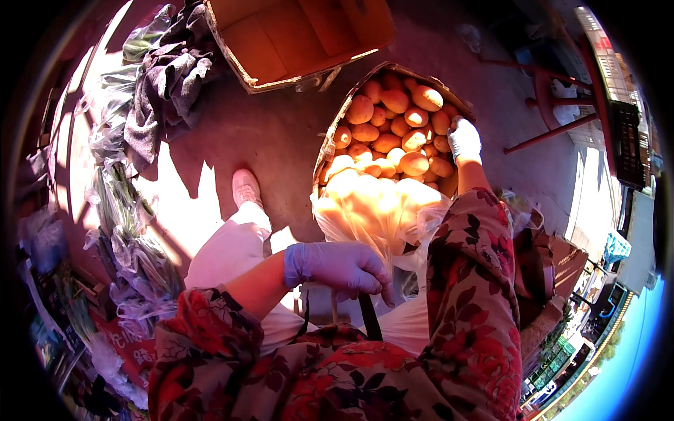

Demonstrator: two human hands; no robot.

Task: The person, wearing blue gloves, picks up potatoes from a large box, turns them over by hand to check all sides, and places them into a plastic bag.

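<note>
A cardboard box [337, 118] full of potatoes [395, 101] stands on the floor in front of me. My right hand [464, 138], in a thin glove, is at the box's right side, its fingers by the rim and the potatoes; whether it grips anything does not show. A clear plastic bag [376, 205] holding more potatoes lies at the near end of the box, in bright sun. Just below the gathered part of this bag is my gloved left hand [347, 268], fingers bent downward; what its fingers hold is hidden.
An open cardboard box [284, 42] stands beyond the potatoes. To the left are a dark cloth [168, 94] and plastic-wrapped green vegetables [118, 205]. A red stool [558, 105] with thin legs is at the right, near a black plastic crate [626, 147]. My shoe [246, 187] is left of the potato box.
</note>
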